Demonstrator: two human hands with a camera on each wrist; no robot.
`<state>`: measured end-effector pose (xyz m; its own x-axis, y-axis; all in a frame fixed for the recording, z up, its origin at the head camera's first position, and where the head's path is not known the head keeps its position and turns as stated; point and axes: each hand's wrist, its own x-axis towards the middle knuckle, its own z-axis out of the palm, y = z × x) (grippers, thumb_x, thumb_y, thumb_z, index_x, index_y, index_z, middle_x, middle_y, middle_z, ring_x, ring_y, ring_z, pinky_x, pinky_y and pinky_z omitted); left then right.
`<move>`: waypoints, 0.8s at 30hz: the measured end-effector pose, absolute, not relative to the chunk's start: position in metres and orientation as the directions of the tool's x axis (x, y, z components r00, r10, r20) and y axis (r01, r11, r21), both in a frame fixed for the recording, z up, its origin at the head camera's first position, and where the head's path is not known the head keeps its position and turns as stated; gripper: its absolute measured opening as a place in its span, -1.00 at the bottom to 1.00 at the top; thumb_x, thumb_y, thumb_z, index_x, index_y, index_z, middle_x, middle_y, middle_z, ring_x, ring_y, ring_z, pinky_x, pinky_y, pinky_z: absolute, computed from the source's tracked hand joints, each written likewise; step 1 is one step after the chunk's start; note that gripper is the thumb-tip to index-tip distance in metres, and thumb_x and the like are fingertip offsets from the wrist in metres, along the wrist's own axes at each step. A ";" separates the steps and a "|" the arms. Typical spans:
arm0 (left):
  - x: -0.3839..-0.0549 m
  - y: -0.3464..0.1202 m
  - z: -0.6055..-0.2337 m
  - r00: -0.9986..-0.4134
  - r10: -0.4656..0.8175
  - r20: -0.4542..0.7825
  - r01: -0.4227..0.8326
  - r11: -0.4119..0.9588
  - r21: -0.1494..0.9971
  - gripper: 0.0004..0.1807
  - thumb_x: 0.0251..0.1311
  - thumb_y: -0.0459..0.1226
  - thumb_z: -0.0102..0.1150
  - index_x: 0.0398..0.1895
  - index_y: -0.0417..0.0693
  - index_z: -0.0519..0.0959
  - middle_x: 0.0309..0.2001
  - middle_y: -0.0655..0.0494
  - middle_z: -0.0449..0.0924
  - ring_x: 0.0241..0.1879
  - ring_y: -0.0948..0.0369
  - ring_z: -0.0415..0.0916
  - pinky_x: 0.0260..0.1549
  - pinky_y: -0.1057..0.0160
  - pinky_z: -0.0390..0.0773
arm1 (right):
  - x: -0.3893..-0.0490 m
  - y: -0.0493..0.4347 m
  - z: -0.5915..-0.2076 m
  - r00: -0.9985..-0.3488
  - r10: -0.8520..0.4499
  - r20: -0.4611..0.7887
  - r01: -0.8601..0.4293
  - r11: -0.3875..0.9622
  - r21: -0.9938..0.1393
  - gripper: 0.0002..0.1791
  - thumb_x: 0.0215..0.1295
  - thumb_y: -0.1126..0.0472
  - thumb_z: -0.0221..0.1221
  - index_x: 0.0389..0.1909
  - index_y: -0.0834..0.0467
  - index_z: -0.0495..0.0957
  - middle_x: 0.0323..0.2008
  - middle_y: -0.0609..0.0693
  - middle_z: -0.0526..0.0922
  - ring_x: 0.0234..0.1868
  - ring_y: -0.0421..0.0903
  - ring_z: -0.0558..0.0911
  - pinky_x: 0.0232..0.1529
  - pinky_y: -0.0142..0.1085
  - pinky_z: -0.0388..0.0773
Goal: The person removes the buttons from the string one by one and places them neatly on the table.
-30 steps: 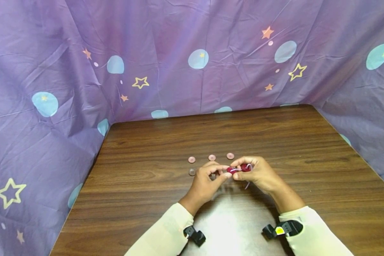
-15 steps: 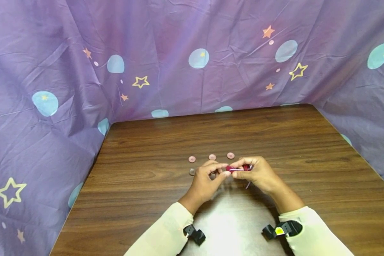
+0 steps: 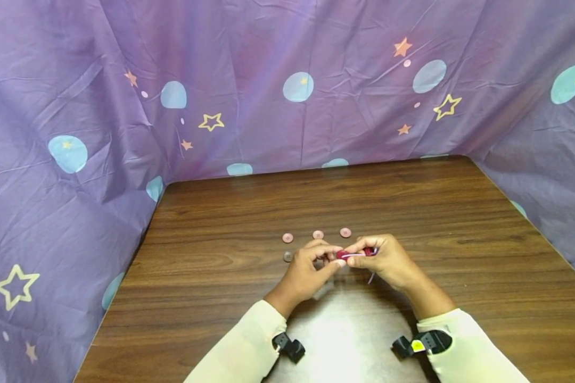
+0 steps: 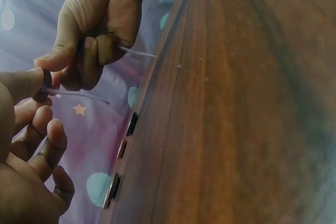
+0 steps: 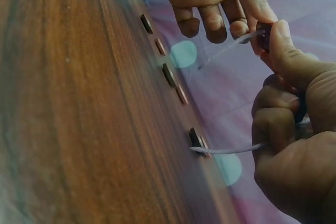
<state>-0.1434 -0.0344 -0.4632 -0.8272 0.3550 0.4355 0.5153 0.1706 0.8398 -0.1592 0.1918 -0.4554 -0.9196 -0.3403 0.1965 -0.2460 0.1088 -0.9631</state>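
In the head view my left hand (image 3: pixel 309 270) and right hand (image 3: pixel 388 260) meet above the table, both pinching a dark red button (image 3: pixel 342 256) between thumb and fingertips. A lilac string (image 3: pixel 356 255) runs from that button toward the right hand. A second dark red piece (image 3: pixel 368 251) sits within the right hand's curled fingers, mostly hidden. The left wrist view shows the string (image 4: pixel 79 94) sticking out from the held button (image 4: pixel 46 84). In the right wrist view another length of string (image 5: pixel 226 151) hangs out below the right hand's fingers.
Beyond the hands three pinkish buttons (image 3: pixel 318 235) lie in a row on the wooden table (image 3: pixel 211 298). A grey-brown button (image 3: pixel 288 257) lies left of the left hand. A purple patterned curtain (image 3: pixel 249 64) encloses the table's back and sides.
The pinched button has shifted slightly left. The second red piece and its string loop, plainer a second ago, are now more covered by the right fingers.
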 end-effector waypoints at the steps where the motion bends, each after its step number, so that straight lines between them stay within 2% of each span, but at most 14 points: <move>1: -0.144 -0.035 -0.463 -0.828 0.354 0.434 0.514 0.171 0.841 -0.77 0.36 -0.40 0.43 0.04 -0.28 0.78 -0.22 -0.15 0.70 -0.20 0.41 0.53 -0.12 0.27 0.76 | -0.159 0.192 -0.456 -0.921 -0.339 0.190 -0.242 0.116 -0.963 -0.79 0.20 0.50 0.47 -0.19 0.54 0.71 -0.45 -0.27 0.73 -0.44 -0.39 0.58 -0.43 -0.51 0.55; 8: -0.145 -0.036 -0.465 -0.826 0.359 0.435 0.518 0.179 0.836 -0.80 0.34 -0.41 0.43 -0.01 -0.28 0.77 -0.16 -0.16 0.72 -0.19 0.25 0.58 -0.11 0.31 0.75 | -0.161 0.194 -0.455 -0.937 -0.324 0.131 -0.183 0.134 -0.974 -0.73 0.20 0.48 0.48 -0.14 0.57 0.70 -0.46 -0.26 0.77 -0.46 -0.41 0.57 -0.46 -0.52 0.55; 12: -0.145 -0.037 -0.464 -0.820 0.359 0.445 0.530 0.185 0.827 -0.80 0.35 -0.41 0.42 -0.01 -0.28 0.77 -0.16 -0.15 0.71 -0.20 0.14 0.60 -0.10 0.25 0.77 | -0.161 0.194 -0.454 -0.941 -0.317 0.118 -0.166 0.130 -0.978 -0.73 0.19 0.48 0.49 -0.15 0.54 0.71 -0.49 -0.25 0.74 -0.49 -0.41 0.53 -0.49 -0.53 0.51; 19: -0.146 -0.040 -0.463 -0.829 0.348 0.438 0.522 0.203 0.828 -0.79 0.35 -0.39 0.43 0.01 -0.24 0.77 -0.14 -0.14 0.71 -0.20 0.37 0.53 -0.11 0.19 0.77 | -0.159 0.193 -0.453 -0.940 -0.305 0.152 -0.199 0.129 -0.972 -0.91 0.23 0.48 0.45 -0.25 0.41 0.79 -0.55 -0.28 0.65 -0.53 -0.40 0.46 -0.54 -0.50 0.41; 24: -0.146 -0.044 -0.465 -0.827 0.337 0.450 0.533 0.214 0.819 -0.79 0.37 -0.37 0.43 0.02 -0.22 0.78 -0.13 -0.13 0.73 -0.20 0.33 0.56 -0.14 0.17 0.76 | -0.159 0.193 -0.454 -0.927 -0.326 0.183 -0.235 0.126 -0.964 -0.91 0.30 0.46 0.42 -0.24 0.44 0.78 -0.45 -0.26 0.79 -0.47 -0.38 0.53 -0.48 -0.46 0.48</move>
